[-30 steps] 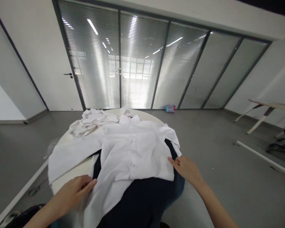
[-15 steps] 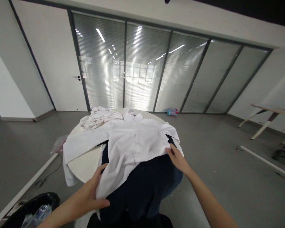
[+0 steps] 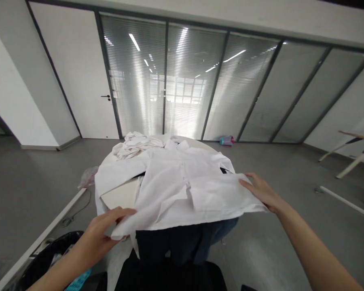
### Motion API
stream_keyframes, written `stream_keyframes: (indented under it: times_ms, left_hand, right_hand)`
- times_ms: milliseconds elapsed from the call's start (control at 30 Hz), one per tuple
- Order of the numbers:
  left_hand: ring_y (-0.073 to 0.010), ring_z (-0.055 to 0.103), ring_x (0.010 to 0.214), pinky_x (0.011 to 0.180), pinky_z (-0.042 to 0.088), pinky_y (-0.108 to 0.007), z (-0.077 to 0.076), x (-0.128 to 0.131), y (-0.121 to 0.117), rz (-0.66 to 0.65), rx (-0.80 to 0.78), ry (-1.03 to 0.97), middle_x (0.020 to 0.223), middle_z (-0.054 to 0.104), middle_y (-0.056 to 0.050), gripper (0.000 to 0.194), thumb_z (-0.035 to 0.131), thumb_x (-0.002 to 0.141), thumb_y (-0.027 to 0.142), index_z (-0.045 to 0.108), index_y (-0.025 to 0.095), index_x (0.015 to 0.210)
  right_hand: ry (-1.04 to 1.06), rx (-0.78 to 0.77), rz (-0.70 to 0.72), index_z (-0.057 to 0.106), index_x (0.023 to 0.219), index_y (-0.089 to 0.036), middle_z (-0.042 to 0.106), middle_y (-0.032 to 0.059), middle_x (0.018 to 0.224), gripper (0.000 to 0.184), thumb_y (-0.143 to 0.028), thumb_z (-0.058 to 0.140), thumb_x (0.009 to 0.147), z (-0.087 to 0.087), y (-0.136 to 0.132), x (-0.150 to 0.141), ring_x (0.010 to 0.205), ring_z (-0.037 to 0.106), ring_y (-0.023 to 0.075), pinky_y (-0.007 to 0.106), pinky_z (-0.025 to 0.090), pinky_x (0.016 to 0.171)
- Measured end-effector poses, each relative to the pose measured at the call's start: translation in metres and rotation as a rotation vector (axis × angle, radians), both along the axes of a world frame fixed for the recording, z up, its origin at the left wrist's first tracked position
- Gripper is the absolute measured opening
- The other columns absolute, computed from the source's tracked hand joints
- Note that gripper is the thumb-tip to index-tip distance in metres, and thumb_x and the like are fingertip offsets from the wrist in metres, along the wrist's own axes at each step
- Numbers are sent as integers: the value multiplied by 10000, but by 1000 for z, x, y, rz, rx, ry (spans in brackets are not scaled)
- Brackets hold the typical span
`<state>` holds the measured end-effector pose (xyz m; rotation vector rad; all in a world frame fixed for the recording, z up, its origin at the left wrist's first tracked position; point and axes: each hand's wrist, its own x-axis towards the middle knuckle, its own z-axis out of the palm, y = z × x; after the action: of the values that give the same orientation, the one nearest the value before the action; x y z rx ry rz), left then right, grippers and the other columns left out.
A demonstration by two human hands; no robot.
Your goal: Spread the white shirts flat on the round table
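Observation:
A white long-sleeved shirt [image 3: 170,178] lies front up across a round white table [image 3: 121,194], its collar toward the far side. My left hand [image 3: 107,226] grips the shirt's near left hem corner, with the thumb under the cloth. On the other side my right hand [image 3: 259,190] pinches the near right edge and holds it out past the table. Between the hands the hem is stretched and lifted. Dark navy cloth [image 3: 182,242] shows below the hem, hanging over the table's near edge.
A crumpled heap of white cloth [image 3: 136,143] sits at the table's far left. At lower left stands a bin with a black liner [image 3: 48,258]. A black seat [image 3: 172,279] is right before me. A pink and blue basket [image 3: 226,140] lies by the glass partition.
My right hand has moved outward to the right, drawing the shirt's near edge with it. The hem is spread wider and covers more of the dark cloth. My left hand shifted slightly up and left.

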<state>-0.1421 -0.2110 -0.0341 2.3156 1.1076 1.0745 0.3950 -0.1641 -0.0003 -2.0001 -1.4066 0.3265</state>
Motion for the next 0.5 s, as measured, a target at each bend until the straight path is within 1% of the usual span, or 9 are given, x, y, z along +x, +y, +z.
stream_keyframes:
  times_ms: [100, 133, 167, 233, 300, 367, 400, 433, 500]
  left_hand:
    - [-210, 701, 802, 726, 551, -249, -21, -3, -10, -21, -284, -137, 892, 742, -55, 163, 709, 810, 339, 731, 233, 932]
    - [-208, 692, 790, 722, 548, -254, -32, -2, -13, -35, -390, -194, 867, 728, -54, 185, 731, 793, 364, 718, 219, 907]
    - [-206, 683, 783, 715, 545, -258, -43, -1, -15, -65, -495, -249, 851, 712, -50, 231, 751, 776, 397, 704, 211, 903]
    - [-211, 669, 818, 720, 542, -274, -65, 3, -20, -116, -674, -358, 896, 694, -49, 346, 748, 767, 502, 686, 212, 944]
    - [-226, 658, 886, 729, 544, -295, -79, 9, -24, -91, -811, -455, 1018, 682, -56, 455, 701, 781, 598, 670, 235, 1053]
    - [-226, 642, 914, 737, 536, -295, -82, 16, -27, -10, -861, -516, 1063, 665, -51, 504, 718, 761, 612, 656, 249, 1105]
    - [-214, 633, 889, 728, 525, -279, -80, 18, -28, 32, -848, -526, 1026, 663, -41, 497, 752, 737, 590, 663, 243, 1082]
    - [-195, 620, 835, 700, 508, -256, -77, 19, -29, 63, -820, -521, 956, 660, -29, 473, 786, 712, 561, 676, 232, 1034]
    - [-151, 568, 710, 627, 457, -216, -70, 17, -31, 114, -735, -488, 808, 635, -11, 392, 809, 698, 522, 700, 205, 901]
  right_hand:
    - [181, -154, 63, 494, 1365, -210, 725, 107, 1023, 746, -605, 655, 753, -27, -43, 7, 859, 708, 282, 384, 572, 751]
    - [234, -209, 74, 431, 1423, -209, 734, 97, 968, 831, -628, 663, 744, -39, -58, 6, 801, 714, 278, 387, 579, 726]
    - [278, -244, 92, 386, 1457, -208, 736, 102, 990, 886, -644, 668, 739, -51, -70, 4, 802, 720, 278, 385, 584, 729]
    - [326, -251, 101, 384, 1454, -205, 704, 133, 1164, 930, -662, 692, 705, -76, -90, -1, 935, 718, 298, 390, 588, 809]
    - [336, -208, 97, 434, 1412, -204, 635, 141, 1317, 903, -668, 702, 685, -94, -102, -6, 1108, 666, 317, 405, 555, 937]
    - [349, -155, 80, 487, 1365, -207, 608, 130, 1362, 848, -650, 715, 678, -104, -107, -9, 1190, 621, 321, 413, 517, 1011]
    - [376, -129, 66, 501, 1356, -213, 615, 124, 1354, 827, -632, 724, 679, -104, -108, -9, 1183, 625, 318, 408, 522, 1006]
    - [425, -96, 51, 502, 1363, -221, 631, 119, 1333, 817, -613, 730, 684, -103, -108, -9, 1148, 645, 312, 396, 543, 972]
    - [574, -15, 9, 453, 1421, -249, 688, 106, 1234, 859, -585, 741, 684, -97, -108, -5, 996, 706, 295, 365, 601, 821]
